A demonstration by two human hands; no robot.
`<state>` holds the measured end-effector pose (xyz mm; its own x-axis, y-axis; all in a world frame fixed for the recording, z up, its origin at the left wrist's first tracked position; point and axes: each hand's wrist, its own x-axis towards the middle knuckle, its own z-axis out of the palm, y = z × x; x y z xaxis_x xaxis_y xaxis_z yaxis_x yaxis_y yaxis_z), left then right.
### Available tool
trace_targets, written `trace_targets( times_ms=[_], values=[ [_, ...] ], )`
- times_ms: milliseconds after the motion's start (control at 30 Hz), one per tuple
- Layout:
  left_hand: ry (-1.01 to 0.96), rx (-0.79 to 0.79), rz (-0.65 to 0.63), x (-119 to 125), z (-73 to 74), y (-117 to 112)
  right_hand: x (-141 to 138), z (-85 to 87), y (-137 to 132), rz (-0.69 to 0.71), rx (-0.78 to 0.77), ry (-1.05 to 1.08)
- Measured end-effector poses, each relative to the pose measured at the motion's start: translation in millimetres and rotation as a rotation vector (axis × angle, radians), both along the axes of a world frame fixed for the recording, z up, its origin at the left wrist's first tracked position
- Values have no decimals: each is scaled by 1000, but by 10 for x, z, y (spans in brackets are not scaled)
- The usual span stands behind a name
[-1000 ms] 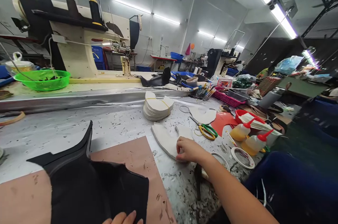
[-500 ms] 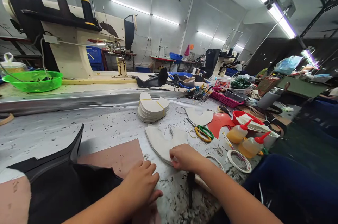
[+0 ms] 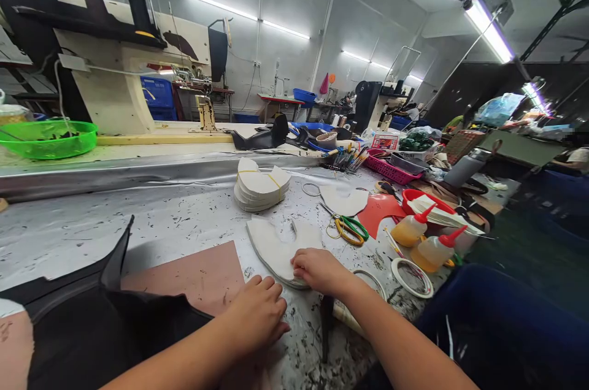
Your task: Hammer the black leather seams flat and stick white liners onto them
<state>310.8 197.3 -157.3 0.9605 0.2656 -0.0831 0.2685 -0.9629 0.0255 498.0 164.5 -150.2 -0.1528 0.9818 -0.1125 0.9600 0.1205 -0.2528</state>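
Note:
A stack of white U-shaped pieces lies flat on the table. My right hand is at its near right edge, fingers pinched on the rim. My left hand rests palm down beside the near corner of a pink sheet, fingers loosely bent and thumb apart, with nothing visible in it. Left of that forearm, a folded black upper-like piece lies over the pink sheet. Farther back sits a thicker bundle of white U-shaped pieces, tied with yellow bands.
Green- and yellow-handled scissors, a red curved piece, tape rolls and red-tipped glue bottles crowd the right. A sewing machine and a green basket stand at the back left.
The view has shifted slightly, so the table things sit a little further left. My left hand has moved a little to the right, closer to my right hand, which stays on the white stack.

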Motion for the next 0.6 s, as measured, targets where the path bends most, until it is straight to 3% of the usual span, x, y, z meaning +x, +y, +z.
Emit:
trace_targets(
  times_ms=[267,433,600],
  values=[
    [-40,-39,-38,114,-49,-116,-3,8,84,-44,-26,61],
    [-49,-52,48,207,-127,-163,173,-25,203,-72,-119,219],
    [-63,-58,155,117,-122,-41,278,-67,152,-27,-168,440]
  ],
)
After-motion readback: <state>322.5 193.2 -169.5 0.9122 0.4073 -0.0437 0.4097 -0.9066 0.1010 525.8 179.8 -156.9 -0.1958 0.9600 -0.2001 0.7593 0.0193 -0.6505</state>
